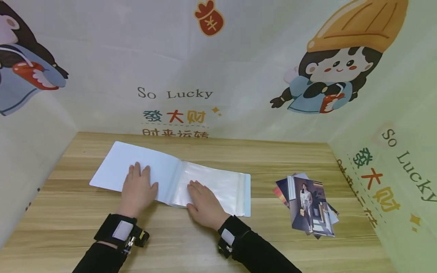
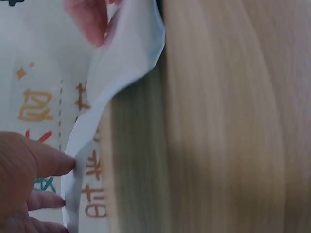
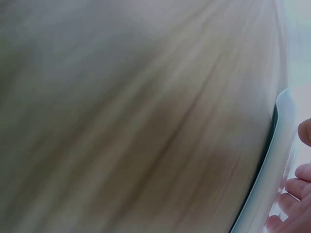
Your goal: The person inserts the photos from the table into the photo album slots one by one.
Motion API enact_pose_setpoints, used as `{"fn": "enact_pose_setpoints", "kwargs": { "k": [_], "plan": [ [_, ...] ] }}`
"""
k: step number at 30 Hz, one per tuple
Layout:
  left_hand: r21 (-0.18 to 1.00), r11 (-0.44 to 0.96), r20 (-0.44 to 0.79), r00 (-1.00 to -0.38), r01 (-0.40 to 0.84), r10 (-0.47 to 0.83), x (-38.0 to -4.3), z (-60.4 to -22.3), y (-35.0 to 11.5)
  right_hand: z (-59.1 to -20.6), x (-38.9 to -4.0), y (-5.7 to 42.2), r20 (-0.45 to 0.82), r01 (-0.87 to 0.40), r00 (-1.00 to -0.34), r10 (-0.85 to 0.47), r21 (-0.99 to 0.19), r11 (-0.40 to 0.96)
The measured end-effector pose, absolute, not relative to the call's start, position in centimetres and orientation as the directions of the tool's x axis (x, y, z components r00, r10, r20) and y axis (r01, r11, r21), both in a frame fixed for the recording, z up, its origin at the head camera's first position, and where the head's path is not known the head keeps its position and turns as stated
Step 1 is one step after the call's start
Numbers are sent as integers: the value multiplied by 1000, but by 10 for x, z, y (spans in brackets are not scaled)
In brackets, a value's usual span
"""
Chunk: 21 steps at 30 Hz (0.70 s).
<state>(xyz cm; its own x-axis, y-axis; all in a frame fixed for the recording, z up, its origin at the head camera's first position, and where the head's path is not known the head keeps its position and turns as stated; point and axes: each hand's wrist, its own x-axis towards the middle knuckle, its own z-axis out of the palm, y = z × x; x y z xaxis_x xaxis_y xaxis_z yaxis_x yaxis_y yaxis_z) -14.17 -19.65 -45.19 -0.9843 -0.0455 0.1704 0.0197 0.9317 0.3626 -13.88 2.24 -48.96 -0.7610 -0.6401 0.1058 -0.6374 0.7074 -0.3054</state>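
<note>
A photo album lies open on the table, its pale blue inside cover (image 1: 117, 165) to the left and its clear-sleeved pages (image 1: 222, 184) to the right. My left hand (image 1: 136, 191) rests on the cover with fingers extended toward the back. On the sleeves, near the fold, lies my right hand (image 1: 206, 206), its fingers extended too. From the left wrist, the left thumb and fingers (image 2: 43, 165) show along the album's curved edge (image 2: 75, 141), with the right hand's fingertips (image 2: 92, 24) higher up. The right wrist view catches the right fingers (image 3: 296, 194) over the album's edge (image 3: 262, 194).
A loose stack of photos (image 1: 308, 206) lies fanned on the table's right side, a standing person on the top one. Printed cloth walls (image 1: 239, 94) enclose the wood-grain table (image 1: 191, 242) at the back and both sides. Each wrist wears a black strap with a small camera.
</note>
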Motion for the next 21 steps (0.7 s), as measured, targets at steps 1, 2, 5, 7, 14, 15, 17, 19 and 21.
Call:
{"fn": "enact_pose_setpoints", "kwargs": {
  "k": [1,2,5,7,14,15,17,19,21],
  "plan": [
    [356,934,148,-989,29,-25,-142,-455,-192,-489,-139,24,104,-634,-763,-638,-309,709],
    [348,937,134,-991,41,-6,-143,-458,-188,-489,-139,27,101,-631,-765,-636,-312,710],
    [323,944,103,-994,71,39,-145,-464,-177,-491,-141,35,96,-627,-769,-632,-306,716],
    [311,946,88,-994,91,67,-145,-467,-171,-492,-142,41,92,-621,-773,-627,-306,721],
    [346,931,33,-993,119,115,-142,-477,-158,-492,-145,63,93,-611,-782,-616,-307,730],
    [348,930,23,-993,118,117,-140,-479,-157,-492,-145,66,88,-607,-785,-614,-306,733],
    [345,931,12,-992,120,123,-136,-480,-155,-492,-145,71,86,-602,-789,-608,-303,739],
    [338,934,4,-992,118,124,-132,-480,-153,-491,-145,76,79,-593,-796,-601,-307,744],
    [331,936,-3,-992,117,125,-126,-478,-151,-490,-145,80,69,-582,-802,-594,-314,750]
  ]
}}
